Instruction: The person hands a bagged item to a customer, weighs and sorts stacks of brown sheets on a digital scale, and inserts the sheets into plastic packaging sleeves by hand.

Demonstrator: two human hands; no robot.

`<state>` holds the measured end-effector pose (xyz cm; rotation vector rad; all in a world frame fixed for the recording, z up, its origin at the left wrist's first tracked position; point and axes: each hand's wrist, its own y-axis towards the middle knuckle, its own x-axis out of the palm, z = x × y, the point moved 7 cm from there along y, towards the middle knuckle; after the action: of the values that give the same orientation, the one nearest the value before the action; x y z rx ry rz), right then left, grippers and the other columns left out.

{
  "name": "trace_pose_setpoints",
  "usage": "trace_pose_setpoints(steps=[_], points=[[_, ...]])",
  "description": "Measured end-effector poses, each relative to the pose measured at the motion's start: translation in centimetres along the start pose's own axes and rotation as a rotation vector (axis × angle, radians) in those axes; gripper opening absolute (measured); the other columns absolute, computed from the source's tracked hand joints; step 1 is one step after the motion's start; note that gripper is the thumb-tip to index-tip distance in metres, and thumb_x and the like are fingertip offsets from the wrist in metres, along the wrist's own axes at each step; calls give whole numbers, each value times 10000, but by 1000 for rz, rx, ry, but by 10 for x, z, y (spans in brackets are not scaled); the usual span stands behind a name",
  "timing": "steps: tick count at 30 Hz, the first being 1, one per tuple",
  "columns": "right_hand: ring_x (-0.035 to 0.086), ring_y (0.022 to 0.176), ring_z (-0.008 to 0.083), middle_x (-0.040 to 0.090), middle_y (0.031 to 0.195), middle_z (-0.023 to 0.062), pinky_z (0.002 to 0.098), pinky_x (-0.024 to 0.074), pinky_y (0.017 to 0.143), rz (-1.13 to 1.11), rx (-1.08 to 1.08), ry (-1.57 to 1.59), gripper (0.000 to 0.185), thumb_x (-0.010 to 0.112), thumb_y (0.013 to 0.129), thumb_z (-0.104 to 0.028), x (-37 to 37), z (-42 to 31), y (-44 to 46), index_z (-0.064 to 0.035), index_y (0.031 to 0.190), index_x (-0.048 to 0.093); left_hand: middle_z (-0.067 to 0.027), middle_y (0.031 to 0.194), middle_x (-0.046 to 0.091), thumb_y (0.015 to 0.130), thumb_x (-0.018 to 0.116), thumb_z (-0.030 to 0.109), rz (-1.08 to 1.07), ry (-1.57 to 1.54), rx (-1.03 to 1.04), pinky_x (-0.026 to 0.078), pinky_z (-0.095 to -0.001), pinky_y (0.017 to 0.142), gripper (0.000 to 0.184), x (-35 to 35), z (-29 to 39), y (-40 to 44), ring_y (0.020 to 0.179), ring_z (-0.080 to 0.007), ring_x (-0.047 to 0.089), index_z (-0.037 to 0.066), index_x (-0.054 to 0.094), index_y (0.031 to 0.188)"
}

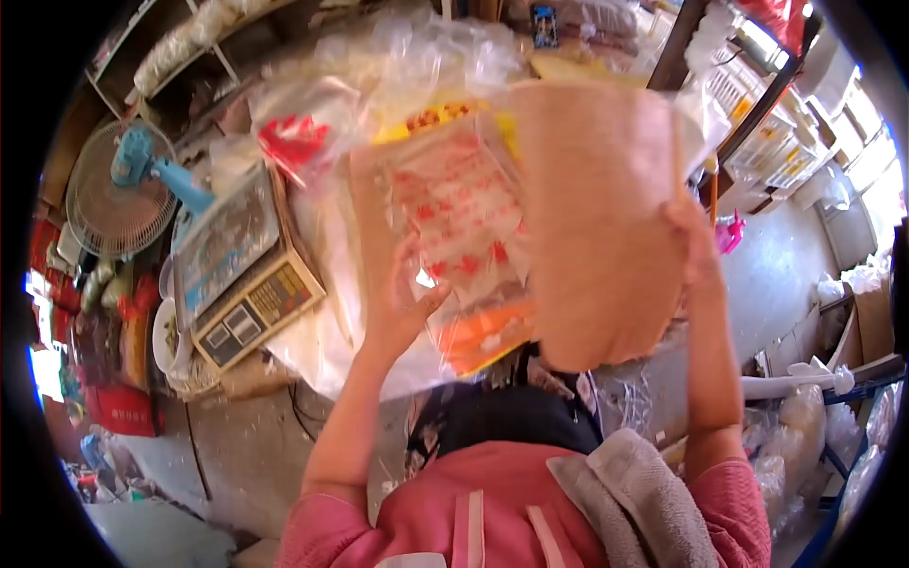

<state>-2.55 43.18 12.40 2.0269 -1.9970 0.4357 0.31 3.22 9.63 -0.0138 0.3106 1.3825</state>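
Note:
My right hand [698, 244] grips the right edge of a large light-brown sheet [601, 218] with a rounded lower end, held upright above the table and slightly blurred. Its exact material is hard to make out. My left hand [400, 305] is at the near left side of a clear plastic bag with red print [464, 213], thumb and fingers apart. Whether the fingertips touch the bag, I cannot tell. Beneath the bag lies orange and yellow printed packaging [483, 341]. The brown sheet hides the right part of the table.
A weighing scale [260, 312] covered in plastic stands on the left, beside a blue fan [123, 189]. Clear plastic wrap [445, 62] is heaped at the back. White crates [772, 133] stand at the far right. A grey towel [634, 502] hangs over my right shoulder.

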Motion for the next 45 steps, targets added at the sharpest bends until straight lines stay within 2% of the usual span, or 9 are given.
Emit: trace_pose_setpoints(steps=[4,8,11,14,19,27,31,38,45], points=[[576,1004,185,587,1110,78,300,475,867,63,-31,-32,555,623,762,-116,-11,-25,-40,-16,1281,453,-187,1455,215,682,736,456,-172,821,422,188,-569,1048,949,40,-13,-47,1358,-369,182,102,246,1414],[551,1087,203,553,1205,109,331,434,940,-127,164,-117,639,644,743,-113,-23,-6,-60,19,1319,403,-161,1489,122,603,667,614,-168,1045,407,79,-625,1049,1014,56,-38,-54,1371,-404,84,178,252,1420],[521,1132,199,524,1253,110,346,396,983,-296,415,-100,642,637,761,-67,-2,20,-76,20,1342,378,-148,1483,150,678,693,460,-442,992,491,102,-630,1047,885,86,-26,-74,1373,-378,111,184,279,1410],[507,1146,184,514,1270,94,344,388,991,-449,580,-166,619,629,778,-26,13,41,-83,13,1344,381,-130,1462,216,739,673,283,-180,1296,639,108,-639,1045,724,92,-42,-77,1371,-354,141,152,350,1373],[486,1142,146,517,1259,49,312,371,1000,-605,763,-262,589,648,814,-72,32,81,-88,-8,1343,397,-75,1015,597,772,629,103,-34,947,658,404,-454,900,243,71,-2,-63,971,-270,566,85,592,1011],[439,1168,136,477,1308,61,292,348,1001,-1110,672,-584,654,635,847,-273,129,106,-85,-40,1384,343,-83,813,569,797,640,28,253,582,687,463,-334,575,132,38,73,-23,700,-253,568,44,593,919],[449,1162,137,474,1307,62,288,355,995,-970,853,-394,625,620,847,-237,117,127,-84,-38,1377,353,-73,790,568,803,636,39,189,554,651,466,-333,553,124,36,71,-19,654,-241,568,46,590,918],[558,1052,161,554,1191,92,320,461,897,-324,465,-196,479,555,877,-167,51,92,-59,-11,1310,423,-94,748,591,810,632,33,179,659,713,455,-318,530,127,27,70,-21,612,-250,579,40,617,935],[606,966,170,588,1145,103,319,494,844,-129,342,24,456,531,876,-78,69,55,-59,-10,1312,421,-110,794,599,848,572,112,191,550,506,477,-386,553,54,29,66,28,661,-306,588,60,565,865]])
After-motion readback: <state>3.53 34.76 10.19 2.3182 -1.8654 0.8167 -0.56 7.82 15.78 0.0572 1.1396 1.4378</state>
